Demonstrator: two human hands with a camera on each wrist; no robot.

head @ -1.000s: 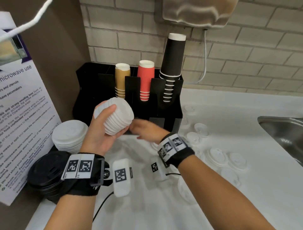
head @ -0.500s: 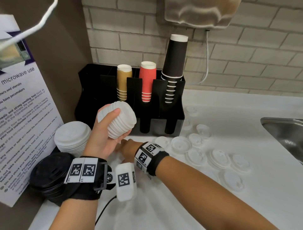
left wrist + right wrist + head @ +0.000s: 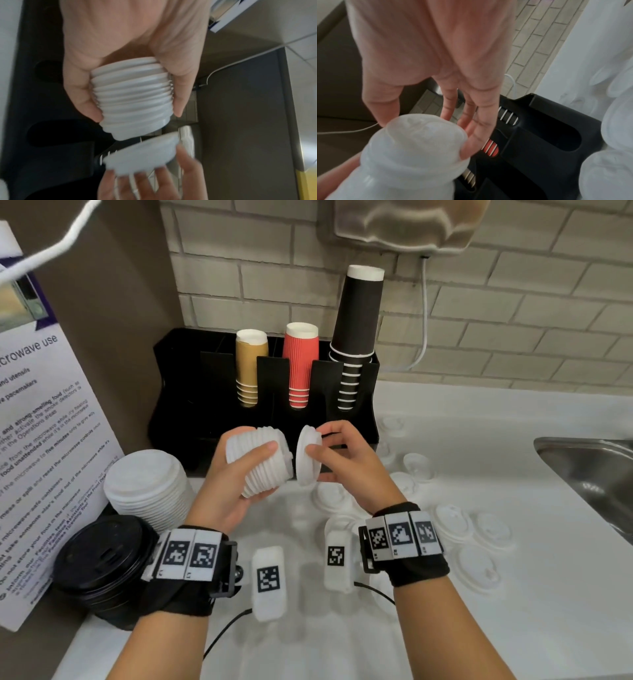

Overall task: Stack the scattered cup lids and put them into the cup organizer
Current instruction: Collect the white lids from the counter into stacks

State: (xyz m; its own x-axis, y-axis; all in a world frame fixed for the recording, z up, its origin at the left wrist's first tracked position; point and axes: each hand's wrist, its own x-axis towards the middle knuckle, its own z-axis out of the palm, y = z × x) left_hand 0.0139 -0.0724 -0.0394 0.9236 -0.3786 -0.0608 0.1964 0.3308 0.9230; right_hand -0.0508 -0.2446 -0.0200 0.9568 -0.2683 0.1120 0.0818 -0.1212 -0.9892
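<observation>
Black cup organizer (image 3: pixel 212 392) held tan, red and black ribbed paper cup stacks; in front of it, left hand (image 3: pixel 226 494) grip curled round a ridged white lid stack (image 3: pixel 260 463), right hand (image 3: pixel 342 460) pinching one domed lid (image 3: pixel 308 455) just beside it, above the tabletop (image 3: pixel 479 628).

Poster (image 3: pixel 41 440): cut off by the left edge, small print too fine to read.
Sink (image 3: pixel 596 474): only a corner shows at the right edge.
Black lids (image 3: pixel 102 563): partly hidden behind the left wrist strap.
Single lid (image 3: pixel 419 142): blurred in the right wrist view.
Loose lids (image 3: pixel 476 566): pale on the white tabletop (image 3: pixel 513 628), details unclear.
</observation>
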